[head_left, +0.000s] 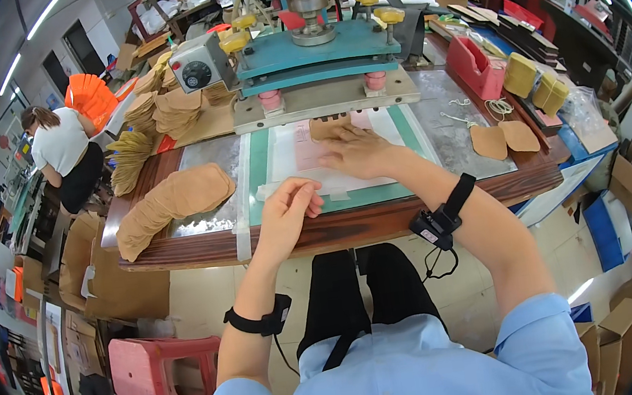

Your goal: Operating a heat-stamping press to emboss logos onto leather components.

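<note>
My right hand (pixel 360 151) reaches over the work sheet with its fingers stretched out flat, the fingertips touching a small brown leather-like piece (pixel 329 126). That piece lies on a pink patch of the white sheet, just under the front edge of the press plate (pixel 328 103), and the hand partly covers it. My left hand (pixel 291 210) is at the sheet's near edge, its fingers curled in and nothing seen in them. Beneath both hands is a green board (pixel 256 175) topped by the white sheet. A fanned row of brown pieces (pixel 175 203) lies to the left.
The teal press (pixel 318 51) stands over the table, a dial box (pixel 197 66) at its left. More brown stacks (pixel 177 108) sit behind. On the right are two loose brown pieces (pixel 489 143), a red holder (pixel 476 67) and yellow blocks (pixel 535 84). A red stool (pixel 137 375) stands lower left.
</note>
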`<state>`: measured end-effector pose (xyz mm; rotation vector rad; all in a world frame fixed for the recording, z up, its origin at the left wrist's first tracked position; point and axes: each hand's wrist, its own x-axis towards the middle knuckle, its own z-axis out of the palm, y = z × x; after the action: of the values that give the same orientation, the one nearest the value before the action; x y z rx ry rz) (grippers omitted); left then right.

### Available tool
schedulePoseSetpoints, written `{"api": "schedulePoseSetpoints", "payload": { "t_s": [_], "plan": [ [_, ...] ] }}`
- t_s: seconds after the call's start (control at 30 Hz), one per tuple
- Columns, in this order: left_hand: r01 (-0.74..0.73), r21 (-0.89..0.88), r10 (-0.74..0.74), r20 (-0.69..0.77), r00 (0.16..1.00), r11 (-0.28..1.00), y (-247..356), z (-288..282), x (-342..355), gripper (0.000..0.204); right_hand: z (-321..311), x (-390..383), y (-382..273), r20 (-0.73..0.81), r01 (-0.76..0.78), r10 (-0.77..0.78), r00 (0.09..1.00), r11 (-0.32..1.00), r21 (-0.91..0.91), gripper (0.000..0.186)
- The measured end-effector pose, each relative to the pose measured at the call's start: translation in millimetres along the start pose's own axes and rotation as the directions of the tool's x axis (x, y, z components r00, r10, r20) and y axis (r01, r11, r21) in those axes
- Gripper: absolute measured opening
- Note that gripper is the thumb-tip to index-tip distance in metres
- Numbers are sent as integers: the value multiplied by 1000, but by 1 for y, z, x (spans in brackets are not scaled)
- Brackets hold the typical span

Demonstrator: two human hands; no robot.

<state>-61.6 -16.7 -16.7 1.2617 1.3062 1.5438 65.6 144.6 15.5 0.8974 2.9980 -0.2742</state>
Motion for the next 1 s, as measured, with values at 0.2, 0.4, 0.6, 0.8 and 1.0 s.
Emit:
{"api": "schedulePoseSetpoints", "payload": {
  "t_s": [0.2,0.4,0.6,0.8,1.0],
  "plan": [
    [44,-65,-50,-94,994,997,-4,-1,6,26,15,9,19,-106,137,-131,986,989,59,64],
    [159,-385,-222,-125,967,909,7,-9,17,36,12,-56,-17,-353,553,-465,812,806,210,47],
    [77,-57,-91,-323,942,995,14,-42,8,23,14,-105,19,-480,469,-310,821,845,257,30],
    [33,439,159,-394,905,898,40,-160,21,23,-4,-175,133,-636,-230,142,759,971,-58,14],
    [-68,950,547,-115,829,304,36,-127,13,27,9,-183,170,-637,-360,200,744,923,-131,13]
  ]
}}
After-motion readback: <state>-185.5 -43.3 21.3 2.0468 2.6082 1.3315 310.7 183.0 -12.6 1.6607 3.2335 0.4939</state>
